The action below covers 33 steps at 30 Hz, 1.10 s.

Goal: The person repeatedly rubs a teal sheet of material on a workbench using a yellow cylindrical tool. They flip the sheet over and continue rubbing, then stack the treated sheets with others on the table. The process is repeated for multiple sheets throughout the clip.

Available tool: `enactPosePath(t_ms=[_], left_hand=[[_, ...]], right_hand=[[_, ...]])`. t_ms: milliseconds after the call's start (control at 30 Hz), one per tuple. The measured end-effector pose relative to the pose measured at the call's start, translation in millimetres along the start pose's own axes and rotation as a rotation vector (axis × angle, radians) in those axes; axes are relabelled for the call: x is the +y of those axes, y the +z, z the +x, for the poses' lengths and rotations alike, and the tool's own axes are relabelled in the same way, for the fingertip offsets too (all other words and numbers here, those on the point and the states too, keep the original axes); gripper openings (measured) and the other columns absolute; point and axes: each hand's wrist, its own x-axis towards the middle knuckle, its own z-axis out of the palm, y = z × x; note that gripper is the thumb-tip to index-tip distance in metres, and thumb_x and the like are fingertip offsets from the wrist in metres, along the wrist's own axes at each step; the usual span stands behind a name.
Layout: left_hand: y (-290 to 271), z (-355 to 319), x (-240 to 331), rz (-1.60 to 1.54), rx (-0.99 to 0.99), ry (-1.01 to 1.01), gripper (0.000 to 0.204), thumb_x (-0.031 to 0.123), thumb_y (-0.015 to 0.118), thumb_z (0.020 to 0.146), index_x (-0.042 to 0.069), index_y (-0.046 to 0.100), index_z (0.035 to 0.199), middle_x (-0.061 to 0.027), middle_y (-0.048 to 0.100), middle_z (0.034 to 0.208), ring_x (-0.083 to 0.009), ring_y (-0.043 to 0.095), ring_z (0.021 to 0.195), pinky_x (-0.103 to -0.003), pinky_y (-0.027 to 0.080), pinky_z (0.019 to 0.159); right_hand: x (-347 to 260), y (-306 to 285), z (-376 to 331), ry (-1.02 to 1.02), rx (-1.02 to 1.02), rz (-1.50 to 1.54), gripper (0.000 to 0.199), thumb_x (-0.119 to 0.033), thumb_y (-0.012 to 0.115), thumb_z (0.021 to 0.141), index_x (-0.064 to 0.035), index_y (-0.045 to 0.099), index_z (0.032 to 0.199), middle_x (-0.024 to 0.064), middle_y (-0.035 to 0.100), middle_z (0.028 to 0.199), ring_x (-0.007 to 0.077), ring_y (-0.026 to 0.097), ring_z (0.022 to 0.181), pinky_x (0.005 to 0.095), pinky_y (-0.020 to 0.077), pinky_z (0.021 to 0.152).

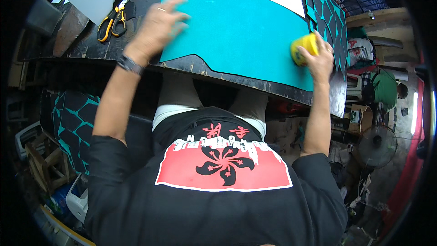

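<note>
Teal sheet (236,29) lies long-ways left to right on the table (193,63). Right hand (321,60) is wrapped round some yellow round thing (301,48) at the sheet's right end; left hand (152,32), kinda blurry, fingers spread, is nearest its left edge, scissors (119,9) further left.

- Wearing a black T-shirt (191,216) with loose, wide-hemmed short sleeves (107,159) at left and right.
- Bearing on the front a large red panel (177,173), edged in white, widening toward the near side.
- Displaying in its middle a black five-petalled flower (226,177) with a red star (240,162) in each petal.
- Showing white lettering (218,142) along the panel's far edge and red characters (212,130) farther off.
- Wearing a dark band (130,64) around the left wrist (138,55).
- Showing a thin ring (161,9) on a finger of the left hand (155,29).
- Wearing pale trousers (178,91), with whitish cloth (172,110) at the left and right hips.
</note>
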Motion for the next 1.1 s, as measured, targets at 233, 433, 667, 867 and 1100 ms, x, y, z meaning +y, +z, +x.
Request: enactPosePath(t_ms=[233,433,667,867,1100], left_hand=[[37,-12,153,-0.377,-0.382,0.204,0.089,0.037,0.078,0.084,0.009,0.035,0.156,-0.0126,0.035,0.163,-0.0265,0.029,0.153,-0.050,0.022,0.125],[44,-18,145,-0.347,-0.353,0.282,0.088,0.037,0.074,0.086,0.009,0.032,0.158,-0.0124,0.030,0.165,-0.0273,0.024,0.154,-0.047,0.017,0.127],[45,-25,155,-0.453,-0.181,0.106,0.074,0.040,0.071,0.090,0.009,0.043,0.150,-0.0159,0.043,0.155,-0.0391,0.030,0.149,-0.052,0.022,0.123],[28,-32,164,-0.208,-0.370,0.141,0.085,0.040,0.079,0.082,0.023,0.040,0.156,-0.0012,0.036,0.162,-0.0374,0.022,0.153,-0.068,0.016,0.120],[27,8,147,-0.286,-0.538,0.114,0.103,0.042,0.088,0.070,0.025,0.036,0.158,-0.0051,0.035,0.162,-0.0315,0.026,0.152,-0.064,0.017,0.123]], right_hand=[[-15,7,0,0.016,-0.048,0.007,0.084,-0.054,0.085,0.071,-0.0300,0.057,0.146,0.0229,0.058,0.131,0.0392,0.061,0.116,0.0495,0.0504,0.100],[-231,56,5,-0.567,0.006,0.345,0.078,-0.041,0.088,0.068,-0.0307,0.061,0.140,0.0245,0.057,0.135,0.0434,0.055,0.123,0.0543,0.0487,0.100],[-358,74,22,-0.612,-0.086,0.435,0.077,-0.040,0.092,0.062,-0.0367,0.064,0.134,0.0242,0.054,0.138,0.0429,0.055,0.117,0.0473,0.0582,0.088],[-222,64,27,-0.414,0.028,0.155,0.081,-0.051,0.088,0.069,-0.0321,0.059,0.142,0.0275,0.058,0.135,0.0433,0.061,0.114,0.0515,0.0540,0.096],[4,6,9,0.220,-0.036,-0.124,0.084,-0.055,0.087,0.067,-0.0367,0.058,0.144,0.0235,0.055,0.137,0.0424,0.060,0.121,0.0525,0.0545,0.095]])
